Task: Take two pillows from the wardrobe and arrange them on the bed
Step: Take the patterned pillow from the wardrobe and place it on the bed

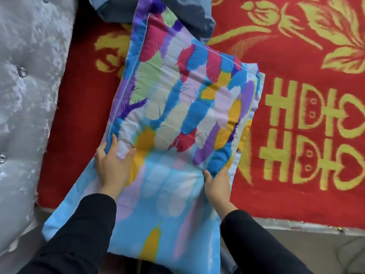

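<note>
Hands [164,171] on feather-print pillow [177,95]

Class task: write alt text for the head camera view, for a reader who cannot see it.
Two hands, left hand and right hand, grip the near end of a bright feather-print pillow lying over a paler pillow on a red and gold blanket. A grey tufted headboard stands on the left.

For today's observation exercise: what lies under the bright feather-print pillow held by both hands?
Under the bright pillow lies a paler pillow and the red blanket; grey fabric shows past its top edge. Anything directly beneath is covered.
</note>
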The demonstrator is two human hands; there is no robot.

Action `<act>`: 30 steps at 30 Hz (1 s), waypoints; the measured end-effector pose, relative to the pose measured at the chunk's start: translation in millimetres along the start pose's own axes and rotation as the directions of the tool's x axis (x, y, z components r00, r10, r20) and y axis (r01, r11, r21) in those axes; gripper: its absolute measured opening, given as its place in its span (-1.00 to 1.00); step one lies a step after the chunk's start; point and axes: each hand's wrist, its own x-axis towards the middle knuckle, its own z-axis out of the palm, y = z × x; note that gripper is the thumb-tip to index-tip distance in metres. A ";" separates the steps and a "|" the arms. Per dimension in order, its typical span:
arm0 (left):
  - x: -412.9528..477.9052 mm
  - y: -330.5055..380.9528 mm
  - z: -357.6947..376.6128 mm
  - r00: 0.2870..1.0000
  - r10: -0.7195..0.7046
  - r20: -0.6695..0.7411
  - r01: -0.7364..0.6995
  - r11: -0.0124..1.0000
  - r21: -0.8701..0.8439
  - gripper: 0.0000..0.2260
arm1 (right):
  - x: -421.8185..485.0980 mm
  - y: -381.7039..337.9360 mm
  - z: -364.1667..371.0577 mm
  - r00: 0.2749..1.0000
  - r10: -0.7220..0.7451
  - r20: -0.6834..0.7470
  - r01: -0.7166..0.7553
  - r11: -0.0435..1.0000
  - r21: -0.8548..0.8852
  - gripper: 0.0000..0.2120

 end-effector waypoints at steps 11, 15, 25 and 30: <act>3.1 7.6 -18.7 0.994 -0.038 -0.098 0.015 0.975 -0.224 -0.79 | -2.5 -5.6 -13.1 1.000 0.014 -0.007 -0.012 0.974 0.226 -0.61; -8.9 22.6 -38.6 0.989 0.046 -0.142 -0.088 0.949 -0.304 -0.82 | -17.9 -8.5 -33.6 0.996 0.021 0.092 -0.056 0.914 0.402 -0.69; 10.0 18.4 -118.1 0.937 -0.093 -0.337 -0.045 0.924 -0.380 -0.78 | -47.4 -78.5 -43.1 0.968 -0.150 0.200 0.028 0.860 0.510 -0.66; 39.8 9.9 -133.1 0.919 -0.073 -0.388 -0.076 0.932 -0.353 -0.78 | -38.5 -124.4 -36.8 0.953 -0.249 0.171 0.134 0.857 0.498 -0.68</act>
